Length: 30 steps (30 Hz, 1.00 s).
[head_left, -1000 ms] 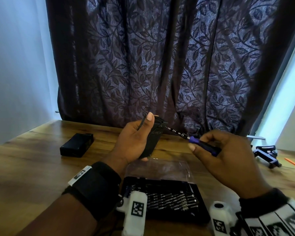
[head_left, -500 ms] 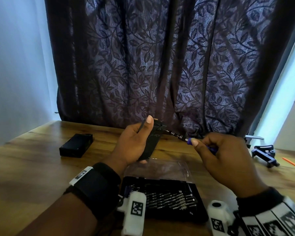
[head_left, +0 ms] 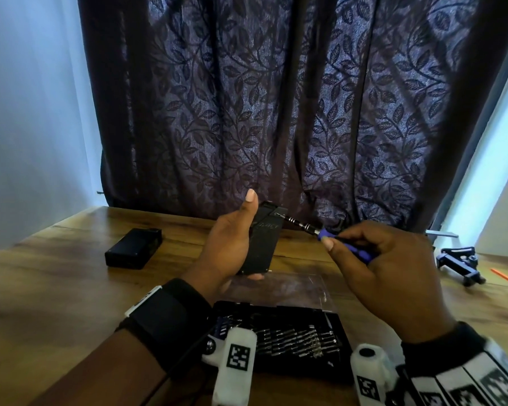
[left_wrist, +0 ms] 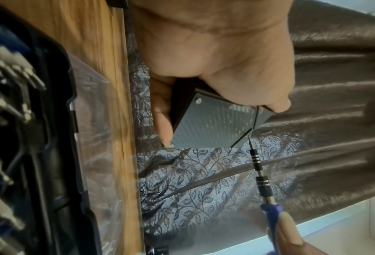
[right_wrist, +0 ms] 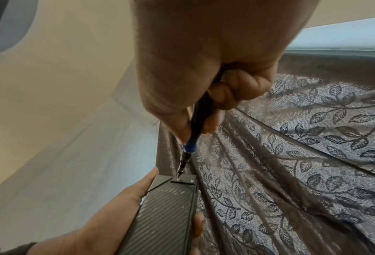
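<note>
Case (head_left: 261, 244), where is it now?
— Up off the surface (head_left: 56, 288), upright in the left hand (head_left: 232, 244), which grips its sides just as it did a second ago
And the right hand (head_left: 387, 268)?
— It pinches the screwdriver (head_left: 305, 228) by the handle. The thumb has rolled along it since then, while the tip stays on the corner screw (right_wrist: 177, 179)
Meaning?
— I judge the screw is being turned and is not yet out; the end plate (right_wrist: 186, 178) is still on, and the bit set (head_left: 276, 307) lies open below
</note>
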Each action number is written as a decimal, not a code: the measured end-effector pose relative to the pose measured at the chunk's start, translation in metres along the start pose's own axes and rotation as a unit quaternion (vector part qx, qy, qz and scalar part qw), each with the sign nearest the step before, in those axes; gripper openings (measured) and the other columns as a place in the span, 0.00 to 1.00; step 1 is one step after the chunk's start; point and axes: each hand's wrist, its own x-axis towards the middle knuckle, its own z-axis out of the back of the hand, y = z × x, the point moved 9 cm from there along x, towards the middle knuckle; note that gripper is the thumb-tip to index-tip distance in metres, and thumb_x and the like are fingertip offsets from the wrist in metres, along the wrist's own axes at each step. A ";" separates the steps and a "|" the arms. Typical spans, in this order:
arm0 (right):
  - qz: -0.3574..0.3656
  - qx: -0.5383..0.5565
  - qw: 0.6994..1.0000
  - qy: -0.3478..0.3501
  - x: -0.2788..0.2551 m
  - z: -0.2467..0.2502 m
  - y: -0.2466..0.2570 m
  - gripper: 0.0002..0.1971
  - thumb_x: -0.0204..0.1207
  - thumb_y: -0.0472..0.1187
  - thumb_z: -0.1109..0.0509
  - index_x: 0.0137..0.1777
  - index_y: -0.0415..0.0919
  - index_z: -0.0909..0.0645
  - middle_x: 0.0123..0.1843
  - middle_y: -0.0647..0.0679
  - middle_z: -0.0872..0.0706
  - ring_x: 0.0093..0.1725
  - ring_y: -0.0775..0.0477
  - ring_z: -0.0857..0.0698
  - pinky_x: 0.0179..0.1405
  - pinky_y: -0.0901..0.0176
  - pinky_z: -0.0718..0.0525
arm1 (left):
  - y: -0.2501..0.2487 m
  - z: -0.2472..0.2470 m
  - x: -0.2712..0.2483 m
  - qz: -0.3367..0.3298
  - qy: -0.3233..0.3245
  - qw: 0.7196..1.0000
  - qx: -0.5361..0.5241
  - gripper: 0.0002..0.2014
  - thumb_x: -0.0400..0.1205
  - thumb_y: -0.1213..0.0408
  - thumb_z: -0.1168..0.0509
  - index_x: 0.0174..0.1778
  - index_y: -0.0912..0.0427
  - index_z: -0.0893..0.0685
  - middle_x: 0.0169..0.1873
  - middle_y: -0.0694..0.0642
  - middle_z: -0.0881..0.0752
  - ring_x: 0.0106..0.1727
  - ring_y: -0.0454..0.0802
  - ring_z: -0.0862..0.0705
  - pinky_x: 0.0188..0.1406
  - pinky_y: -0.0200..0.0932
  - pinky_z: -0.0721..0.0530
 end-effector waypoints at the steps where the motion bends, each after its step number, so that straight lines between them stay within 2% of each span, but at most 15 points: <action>1: 0.001 0.000 1.000 -0.001 0.000 0.000 0.000 0.11 0.74 0.59 0.25 0.38 0.54 0.10 0.30 0.63 0.13 0.32 0.56 0.14 0.27 0.61 0.21 | -0.001 0.000 -0.001 -0.001 0.001 1.000 0.000 0.46 0.69 0.23 0.43 0.52 0.68 0.11 0.36 0.65 0.12 0.34 0.64 0.10 0.30 0.61 0.09; 5: 0.005 0.002 1.000 0.002 -0.001 0.000 0.000 0.11 0.75 0.58 0.25 0.39 0.52 0.10 0.30 0.62 0.12 0.29 0.56 0.15 0.26 0.58 0.21 | 0.000 0.000 -0.001 -0.001 0.001 1.000 0.003 0.45 0.68 0.22 0.43 0.49 0.66 0.10 0.35 0.65 0.11 0.34 0.63 0.10 0.32 0.63 0.09; 11: 0.007 0.008 1.000 0.002 -0.001 0.000 0.000 0.12 0.75 0.58 0.25 0.38 0.52 0.10 0.29 0.61 0.13 0.29 0.56 0.15 0.26 0.57 0.21 | 0.000 0.000 -0.002 0.005 0.001 1.000 0.006 0.43 0.69 0.22 0.43 0.48 0.62 0.09 0.34 0.62 0.11 0.33 0.61 0.09 0.30 0.61 0.09; 16: 0.004 0.007 1.000 0.000 0.000 0.000 -0.001 0.12 0.73 0.60 0.26 0.38 0.54 0.10 0.30 0.61 0.12 0.30 0.57 0.14 0.28 0.61 0.20 | -0.001 -0.002 -0.005 0.013 0.006 1.000 0.011 0.34 0.72 0.24 0.43 0.36 0.51 0.06 0.33 0.60 0.09 0.37 0.63 0.08 0.32 0.63 0.09; 19: 0.003 -0.006 1.000 0.004 0.000 0.000 -0.001 0.10 0.73 0.58 0.24 0.39 0.54 0.10 0.30 0.62 0.12 0.31 0.58 0.13 0.28 0.62 0.20 | 0.001 -0.003 -0.005 0.026 0.008 1.000 0.009 0.34 0.75 0.24 0.43 0.31 0.50 0.07 0.34 0.60 0.09 0.35 0.62 0.08 0.31 0.64 0.09; 21: 0.005 -0.020 1.000 0.005 0.000 0.000 -0.001 0.08 0.72 0.55 0.21 0.39 0.54 0.10 0.31 0.61 0.12 0.30 0.59 0.14 0.28 0.61 0.20 | 0.003 -0.003 -0.005 0.034 0.009 0.999 0.005 0.35 0.75 0.24 0.43 0.33 0.52 0.07 0.34 0.63 0.10 0.33 0.63 0.09 0.29 0.61 0.09; 25: 0.011 -0.040 0.999 0.012 0.000 -0.001 -0.001 0.06 0.71 0.53 0.19 0.39 0.54 0.10 0.31 0.60 0.13 0.29 0.58 0.15 0.28 0.59 0.20 | 0.009 -0.002 -0.002 0.048 0.006 0.999 -0.005 0.41 0.75 0.22 0.42 0.49 0.60 0.07 0.38 0.65 0.10 0.34 0.63 0.09 0.30 0.60 0.09; 30: 0.021 -0.060 0.998 0.024 0.000 -0.003 -0.001 0.06 0.70 0.51 0.18 0.38 0.53 0.10 0.31 0.60 0.14 0.31 0.58 0.16 0.31 0.65 0.23 | 0.015 -0.001 0.000 0.065 0.003 0.998 -0.022 0.42 0.73 0.21 0.41 0.50 0.61 0.08 0.40 0.66 0.09 0.33 0.63 0.09 0.26 0.55 0.10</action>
